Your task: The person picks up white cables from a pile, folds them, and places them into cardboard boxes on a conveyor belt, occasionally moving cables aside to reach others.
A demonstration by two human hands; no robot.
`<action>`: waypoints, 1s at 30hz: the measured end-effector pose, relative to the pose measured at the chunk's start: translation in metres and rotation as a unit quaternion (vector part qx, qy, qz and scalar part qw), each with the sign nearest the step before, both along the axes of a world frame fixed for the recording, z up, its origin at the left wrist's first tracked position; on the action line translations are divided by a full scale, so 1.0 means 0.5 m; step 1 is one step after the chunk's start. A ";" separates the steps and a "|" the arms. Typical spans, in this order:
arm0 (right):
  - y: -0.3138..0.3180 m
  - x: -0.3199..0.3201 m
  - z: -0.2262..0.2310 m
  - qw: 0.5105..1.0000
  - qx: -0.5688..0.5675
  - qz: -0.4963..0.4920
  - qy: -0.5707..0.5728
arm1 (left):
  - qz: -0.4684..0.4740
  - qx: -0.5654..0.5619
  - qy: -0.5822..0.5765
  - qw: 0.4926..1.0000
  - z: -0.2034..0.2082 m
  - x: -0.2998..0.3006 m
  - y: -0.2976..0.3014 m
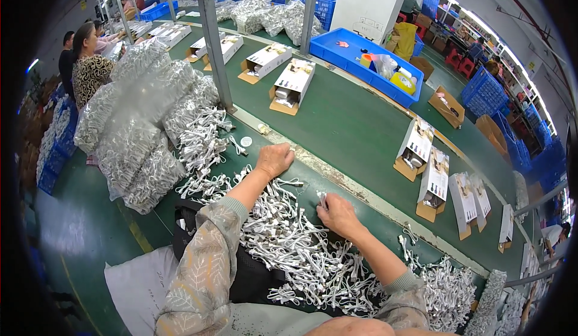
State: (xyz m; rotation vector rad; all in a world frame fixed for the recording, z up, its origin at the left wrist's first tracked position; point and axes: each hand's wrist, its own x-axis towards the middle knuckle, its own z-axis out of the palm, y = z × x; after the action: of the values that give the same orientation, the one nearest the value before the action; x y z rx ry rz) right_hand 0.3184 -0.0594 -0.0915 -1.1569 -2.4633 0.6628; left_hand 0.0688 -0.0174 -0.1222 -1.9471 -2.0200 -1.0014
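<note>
Cables (283,230) lie heaped on the desk (310,185) before the person, judged light, limp and prone to snagging, best held at the stiff plug; the right hand's (338,215) fingers pinch a cable (323,200), while the left hand's (276,160) fingers curl, contents indeterminable.

Left hand (275,160) curled near worn ledge (328,170), contents unclear, right hand (338,214) pinching small white cable (323,200) by loose cable pile (286,242), bagged cables (141,119) heaped left, open-ended white boxes (295,78) on green conveyor (355,125), blue tray (355,70) of mixed items beyond, co-worker (90,68) upper left.
</note>
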 end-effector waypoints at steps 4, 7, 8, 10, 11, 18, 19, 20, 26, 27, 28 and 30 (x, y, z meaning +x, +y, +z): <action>0.000 -0.001 0.062 0.963 -0.266 0.010 0.042 | -0.006 0.006 0.004 1.000 0.000 -0.004 -0.002; 0.005 -0.006 0.068 0.949 -0.314 0.012 0.016 | -0.002 -0.001 0.009 1.000 0.002 0.000 0.000; 0.002 -0.006 0.068 0.949 -0.313 0.012 0.017 | -0.003 0.001 0.008 1.000 0.002 0.001 0.001; -0.009 -0.006 0.074 0.986 -0.156 0.057 0.002 | -0.003 0.003 0.007 1.000 0.001 0.000 0.003; -0.011 -0.005 0.083 0.985 -0.156 0.071 -0.016 | -0.008 0.004 0.010 1.000 0.001 -0.001 0.004; 0.031 -0.001 0.040 0.845 -0.465 -0.057 0.258 | -0.018 -0.001 0.020 1.000 0.014 0.005 0.017; 0.042 0.000 0.043 0.804 -0.515 -0.059 0.290 | -0.016 -0.001 0.021 1.000 0.016 0.002 0.016; 0.053 -0.004 0.047 0.773 -0.542 -0.049 0.327 | -0.013 0.001 0.024 1.000 0.019 -0.003 0.014; 0.197 -0.075 0.044 0.716 -0.569 -0.010 0.405 | 0.010 -0.015 0.025 1.000 0.065 -0.029 0.016; 0.214 -0.099 0.052 0.712 -0.560 -0.032 0.423 | 0.019 -0.013 0.027 0.999 0.073 -0.037 0.010; 0.231 -0.117 0.062 0.708 -0.549 -0.055 0.441 | 0.023 -0.008 0.028 0.999 0.080 -0.044 0.006; 0.274 -0.155 0.071 0.728 -0.528 -0.051 0.435 | 0.034 -0.001 0.033 0.999 0.093 -0.058 -0.006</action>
State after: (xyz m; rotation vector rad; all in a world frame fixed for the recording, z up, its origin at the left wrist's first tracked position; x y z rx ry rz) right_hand 0.2410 0.0774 -0.0558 -0.8736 -1.0984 2.1152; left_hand 0.0396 -0.0204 -0.0758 -1.8735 -2.0364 -0.9096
